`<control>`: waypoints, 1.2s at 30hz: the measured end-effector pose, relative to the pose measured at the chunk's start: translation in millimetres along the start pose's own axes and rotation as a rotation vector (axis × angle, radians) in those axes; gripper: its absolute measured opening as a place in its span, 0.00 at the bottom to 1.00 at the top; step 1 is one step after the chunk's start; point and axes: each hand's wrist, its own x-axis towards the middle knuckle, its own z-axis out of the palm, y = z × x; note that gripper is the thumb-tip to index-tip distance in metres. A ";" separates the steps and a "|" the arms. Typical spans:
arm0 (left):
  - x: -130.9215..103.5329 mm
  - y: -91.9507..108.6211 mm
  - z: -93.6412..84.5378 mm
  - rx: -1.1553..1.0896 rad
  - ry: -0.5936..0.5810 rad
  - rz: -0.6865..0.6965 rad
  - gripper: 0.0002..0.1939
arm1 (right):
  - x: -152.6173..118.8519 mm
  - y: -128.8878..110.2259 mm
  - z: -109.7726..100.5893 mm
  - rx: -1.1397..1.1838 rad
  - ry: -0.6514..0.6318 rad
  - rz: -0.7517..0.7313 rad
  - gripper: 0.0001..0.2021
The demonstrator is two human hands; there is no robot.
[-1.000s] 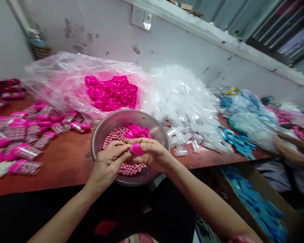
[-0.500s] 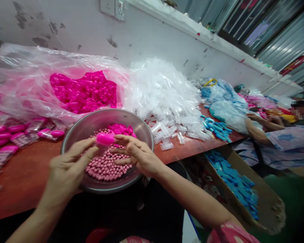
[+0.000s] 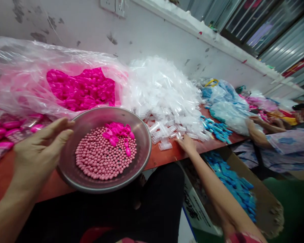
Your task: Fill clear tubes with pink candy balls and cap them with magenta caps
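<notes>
My left hand (image 3: 39, 152) is raised at the left side of a metal bowl (image 3: 148, 152), thumb and forefinger slightly apart, with nothing visible between them. Inside the bowl lie many small pink balls (image 3: 98, 158) and, on top of them, a cluster of bright pink mini spoons (image 3: 116, 130). At the front edge of a large heap of clear plastic tubes (image 3: 159, 91), my right hand (image 3: 187, 145) has its fingertips closed at a clear tube (image 3: 178, 135). Filled tubes with pink caps (image 3: 0, 146) lie behind my left hand, partly hidden by it.
A clear bag of bright pink caps (image 3: 81, 89) lies behind the bowl. Blue pieces (image 3: 218, 130) lie right of the tubes, beside plastic bags (image 3: 228, 104). A carton of blue pieces (image 3: 266, 202) stands below the red tabletop (image 3: 157, 158). Another person's arm (image 3: 258, 135) reaches in at right.
My hands have parted from over the bowl: the left moved left, the right moved right to the tubes. The pink-capped tube held between them is no longer seen there.
</notes>
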 end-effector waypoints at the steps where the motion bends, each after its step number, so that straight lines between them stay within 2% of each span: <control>1: -6.6 8.8 4.3 -0.020 -0.018 -0.022 0.20 | 1.2 2.5 2.7 -0.017 0.001 0.006 0.22; 3: -18.6 21.9 11.2 -0.124 -0.109 -0.067 0.21 | 0.5 5.4 2.7 -0.034 0.014 -0.004 0.21; 5: -28.5 29.1 17.7 -0.270 -0.261 -0.118 0.22 | -6.5 1.9 -5.0 -0.015 0.045 -0.044 0.23; 7: -35.5 33.5 25.7 -0.396 -0.430 -0.169 0.24 | -22.6 -13.7 -18.9 0.086 0.087 -0.188 0.25; 9: -39.4 37.2 35.3 -0.478 -0.583 -0.195 0.25 | -47.6 -44.3 -35.8 0.283 0.103 -0.506 0.26; 12: -41.2 41.0 47.0 -0.512 -0.715 -0.204 0.28 | -92.3 -108.9 -57.2 0.294 -0.039 -0.993 0.23; 15: -40.5 37.5 46.5 -0.446 -0.695 -0.124 0.24 | -127.0 -167.5 -62.3 0.207 -0.080 -1.359 0.22; 17: -37.4 29.2 38.1 -0.382 -0.634 -0.050 0.17 | -137.9 -190.6 -57.2 0.122 -0.077 -1.456 0.20; 19: -30.0 17.0 26.3 -0.342 -0.530 -0.027 0.14 | -140.0 -200.8 -49.6 -0.017 -0.134 -1.466 0.19; 22: -11.9 -3.4 12.2 -0.356 -0.381 -0.065 0.16 | -135.1 -205.3 -39.5 -0.294 -0.336 -1.431 0.16; 24: 0.5 -14.7 10.0 -0.350 -0.363 -0.055 0.16 | -131.8 -209.9 -33.3 -0.460 -0.485 -1.431 0.13; 27: 11.8 -25.3 14.7 -0.172 -0.323 0.059 0.15 | -130.3 -222.6 -21.1 -0.688 -0.637 -1.426 0.08; 31: 11.2 -28.7 17.4 0.034 -0.235 0.148 0.18 | -136.7 -236.9 3.5 -0.835 -0.639 -1.433 0.07; 36: 3.3 -26.3 9.2 -0.123 -0.204 0.160 0.15 | -157.8 -247.1 34.3 -0.721 -0.648 -1.587 0.09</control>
